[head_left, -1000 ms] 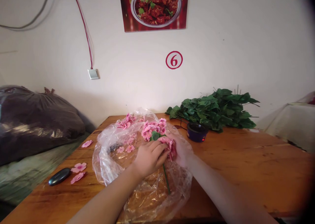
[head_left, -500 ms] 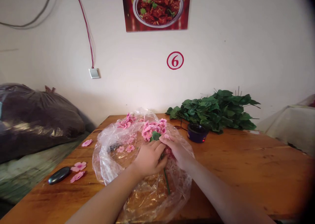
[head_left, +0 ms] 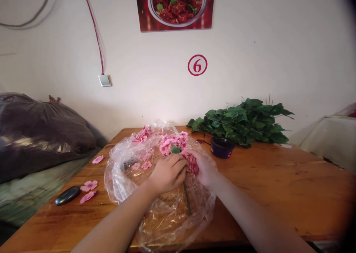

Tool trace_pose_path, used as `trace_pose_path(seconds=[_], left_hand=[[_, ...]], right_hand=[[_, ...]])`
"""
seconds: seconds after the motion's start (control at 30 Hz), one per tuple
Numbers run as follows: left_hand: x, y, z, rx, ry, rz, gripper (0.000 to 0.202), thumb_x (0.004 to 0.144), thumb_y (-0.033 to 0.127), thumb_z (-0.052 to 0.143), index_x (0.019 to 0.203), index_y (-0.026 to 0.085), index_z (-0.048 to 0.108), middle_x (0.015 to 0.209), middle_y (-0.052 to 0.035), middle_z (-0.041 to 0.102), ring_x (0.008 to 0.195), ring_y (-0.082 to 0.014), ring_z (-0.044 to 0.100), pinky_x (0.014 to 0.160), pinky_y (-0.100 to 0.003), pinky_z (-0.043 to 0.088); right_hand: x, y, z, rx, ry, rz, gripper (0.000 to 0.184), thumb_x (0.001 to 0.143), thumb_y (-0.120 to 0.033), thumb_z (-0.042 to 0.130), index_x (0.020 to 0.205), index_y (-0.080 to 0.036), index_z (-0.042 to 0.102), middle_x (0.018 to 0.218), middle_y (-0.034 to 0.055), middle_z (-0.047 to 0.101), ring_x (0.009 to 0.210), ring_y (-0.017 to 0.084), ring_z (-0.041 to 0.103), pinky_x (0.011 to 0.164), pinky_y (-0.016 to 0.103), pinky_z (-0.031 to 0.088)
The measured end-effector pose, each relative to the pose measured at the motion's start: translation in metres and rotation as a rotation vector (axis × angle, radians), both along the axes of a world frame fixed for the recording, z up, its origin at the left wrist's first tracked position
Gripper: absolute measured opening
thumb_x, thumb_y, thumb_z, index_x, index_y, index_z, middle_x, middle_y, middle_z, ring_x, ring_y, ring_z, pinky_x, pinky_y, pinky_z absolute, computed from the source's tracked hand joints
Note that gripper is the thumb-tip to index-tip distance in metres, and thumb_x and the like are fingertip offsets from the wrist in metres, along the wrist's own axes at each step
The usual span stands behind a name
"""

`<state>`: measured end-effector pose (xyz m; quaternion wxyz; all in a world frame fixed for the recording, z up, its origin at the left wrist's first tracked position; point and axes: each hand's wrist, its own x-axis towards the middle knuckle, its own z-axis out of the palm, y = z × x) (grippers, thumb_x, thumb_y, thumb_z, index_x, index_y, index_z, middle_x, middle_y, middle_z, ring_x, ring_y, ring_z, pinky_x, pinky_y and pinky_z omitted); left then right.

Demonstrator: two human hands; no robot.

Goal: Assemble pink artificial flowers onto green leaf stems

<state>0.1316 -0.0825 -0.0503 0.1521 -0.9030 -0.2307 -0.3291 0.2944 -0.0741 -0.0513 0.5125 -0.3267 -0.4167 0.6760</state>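
My left hand (head_left: pixel 168 172) is closed over an artificial flower stem (head_left: pixel 187 198), whose green lower end sticks out below my fingers toward me. Just to its right, my right hand (head_left: pixel 205 168) is curled around a bunch of pink artificial flowers (head_left: pixel 191 164) on the same stem. Fingertips of both hands nearly meet, and their exact grip is partly hidden. Beyond them is a cluster of pink blossoms (head_left: pixel 170 143) with a green leaf (head_left: pixel 175 149). Beneath everything lies a crumpled clear plastic bag (head_left: pixel 116 186) with loose pink petals (head_left: pixel 146 165) in or on it.
A dark blue round pot (head_left: pixel 222 147) with a red light stands at right, before a heap of green leaf stems (head_left: pixel 244 123). Left on the wooden table (head_left: pixel 278 193) are pink petals (head_left: pixel 89 186) and a black oval object (head_left: pixel 67 196). A dark sack (head_left: pixel 41 134) sits further left.
My right hand has turned and drawn slightly right, so more of the pink flowers shows between my hands. The left hand stays on the stem. The view has tilted slightly.
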Motion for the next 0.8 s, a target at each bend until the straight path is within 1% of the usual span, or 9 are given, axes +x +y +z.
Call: trace_pose_path(seconds=[0.07,0.2,0.37,0.47,0.57,0.63,0.7,0.77,0.8], left_hand=[[0.001,0.000,0.000,0.010,-0.012,0.018,0.016,0.092,0.021,0.049,0.102,0.017,0.062,0.096,-0.0088,0.067,0.090,-0.0199,0.064,0.080,-0.034,0.054],[0.002,0.002,-0.005,0.053,-0.040,0.075,0.013,0.090,0.024,0.052,0.081,0.018,0.060,0.083,-0.0066,0.065,0.078,-0.0186,0.061,0.070,-0.031,0.051],[0.005,0.001,-0.011,0.048,-0.107,0.174,0.011,0.084,0.023,0.058,0.073,0.020,0.056,0.076,-0.0043,0.061,0.070,-0.0171,0.057,0.062,-0.029,0.046],[0.008,0.000,-0.013,0.036,-0.141,0.221,0.013,0.083,0.026,0.061,0.072,0.020,0.056,0.076,-0.0039,0.062,0.069,-0.0175,0.057,0.061,-0.030,0.045],[0.009,-0.001,-0.012,0.012,-0.161,0.255,0.015,0.083,0.028,0.061,0.072,0.020,0.056,0.077,-0.0047,0.062,0.069,-0.0183,0.058,0.061,-0.031,0.045],[0.009,-0.003,-0.010,-0.005,-0.140,0.221,0.010,0.083,0.026,0.059,0.076,0.019,0.057,0.080,-0.0058,0.063,0.072,-0.0191,0.059,0.064,-0.031,0.047],[0.008,-0.005,-0.008,-0.018,-0.099,0.144,0.006,0.083,0.025,0.058,0.084,0.019,0.059,0.085,-0.0072,0.064,0.078,-0.0203,0.060,0.068,-0.033,0.049],[0.007,-0.007,-0.007,-0.033,-0.082,0.085,0.012,0.084,0.027,0.058,0.093,0.019,0.059,0.092,-0.0088,0.064,0.084,-0.0215,0.061,0.072,-0.034,0.051],[0.007,-0.008,-0.008,-0.039,-0.091,0.078,0.015,0.085,0.028,0.057,0.097,0.019,0.059,0.096,-0.0093,0.064,0.086,-0.0219,0.062,0.074,-0.035,0.051]], right_hand=[[0.000,-0.001,0.000,-0.065,0.070,0.022,0.021,0.073,-0.039,0.072,0.074,-0.020,0.064,0.059,-0.0035,0.060,0.047,0.010,0.047,0.042,0.023,0.028],[-0.002,-0.003,-0.004,-0.020,0.057,0.009,0.019,0.073,-0.037,0.074,0.077,-0.022,0.064,0.061,-0.0042,0.060,0.048,0.010,0.046,0.043,0.023,0.027],[-0.007,-0.004,-0.012,0.047,-0.021,0.019,0.017,0.075,-0.037,0.072,0.076,-0.023,0.061,0.057,-0.0059,0.051,0.045,0.009,0.036,0.044,0.025,0.021],[-0.010,-0.004,-0.014,0.119,-0.060,0.003,0.018,0.078,-0.037,0.070,0.074,-0.023,0.059,0.060,-0.0051,0.048,0.048,0.010,0.036,0.044,0.026,0.020],[-0.013,-0.004,-0.014,0.145,-0.041,-0.027,0.017,0.077,-0.035,0.069,0.073,-0.023,0.060,0.066,-0.0027,0.053,0.055,0.012,0.043,0.046,0.025,0.025],[-0.014,-0.004,-0.013,0.123,-0.009,-0.063,0.015,0.075,-0.034,0.070,0.073,-0.023,0.060,0.069,-0.0018,0.057,0.060,0.014,0.048,0.050,0.025,0.031],[-0.014,-0.004,-0.010,0.080,0.009,-0.107,0.014,0.073,-0.032,0.071,0.073,-0.023,0.060,0.069,-0.0019,0.059,0.064,0.015,0.052,0.054,0.025,0.036],[-0.012,-0.003,-0.007,0.043,0.011,-0.146,0.015,0.071,-0.033,0.070,0.075,-0.023,0.061,0.070,-0.0018,0.061,0.067,0.016,0.055,0.057,0.026,0.039],[-0.011,-0.003,-0.006,0.051,-0.017,-0.145,0.015,0.071,-0.035,0.069,0.075,-0.023,0.061,0.070,-0.0019,0.061,0.068,0.016,0.055,0.057,0.026,0.039]])
